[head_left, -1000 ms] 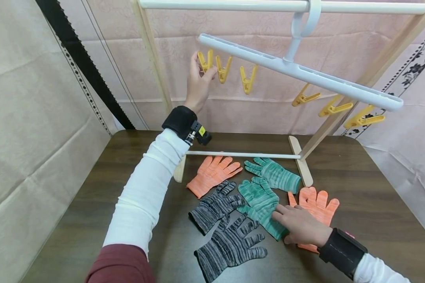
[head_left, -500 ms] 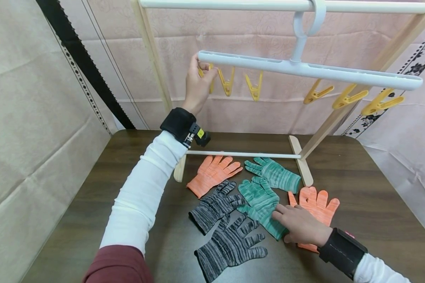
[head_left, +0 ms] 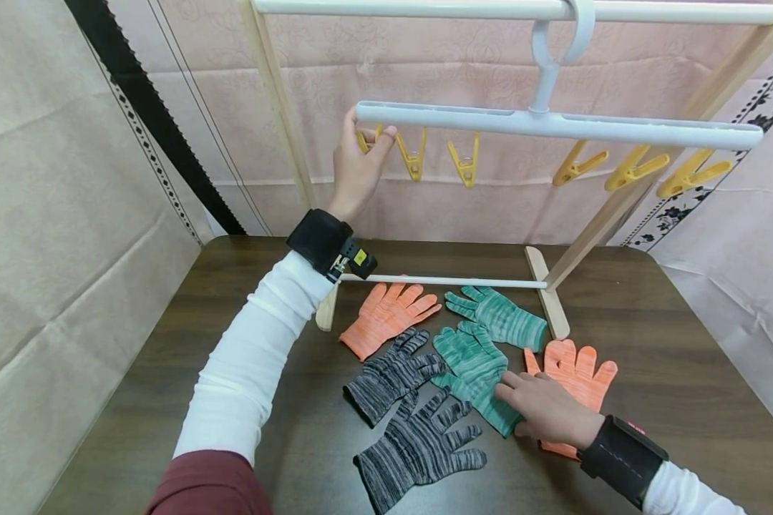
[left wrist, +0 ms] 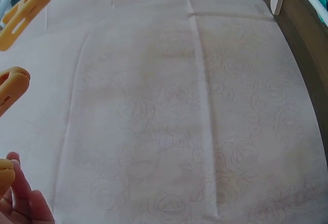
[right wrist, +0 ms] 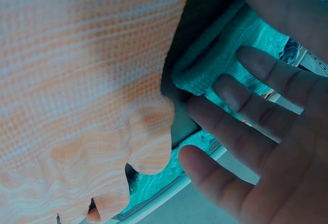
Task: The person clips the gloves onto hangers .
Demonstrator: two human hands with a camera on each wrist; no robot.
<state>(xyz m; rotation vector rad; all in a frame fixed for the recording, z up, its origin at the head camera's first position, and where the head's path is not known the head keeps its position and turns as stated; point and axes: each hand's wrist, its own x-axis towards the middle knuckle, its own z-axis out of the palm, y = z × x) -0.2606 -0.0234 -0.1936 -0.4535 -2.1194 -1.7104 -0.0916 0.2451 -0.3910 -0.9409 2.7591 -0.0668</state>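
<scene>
My left hand [head_left: 356, 168] is raised at the left end of a light blue hanger [head_left: 451, 116], thumb and fingers pinching the leftmost yellow clothespin [head_left: 362, 141]. Fingers partly cover that clothespin; its tip and my fingertips also show low in the left wrist view. Other yellow clothespins [head_left: 414, 161] hang along the hanger. Down on the table, my right hand [head_left: 554, 411] rests with fingers extended at the cuff of a green glove [head_left: 473, 365], over part of an orange glove [head_left: 580, 372]. In the right wrist view the palm holds nothing.
The hanger hooks over the white top bar [head_left: 412, 8] of a wooden-sided rack [head_left: 586, 232]. Beneath it on the brown table [head_left: 676, 357] lie another orange glove [head_left: 389, 318], a second green glove [head_left: 509, 318] and two black-grey gloves [head_left: 419, 450]. Pale cloth hangs behind.
The hanger's left end has come down with my left hand, so the hanger now sits nearly level. The clothespins shifted with it. My right hand and the gloves stay put.
</scene>
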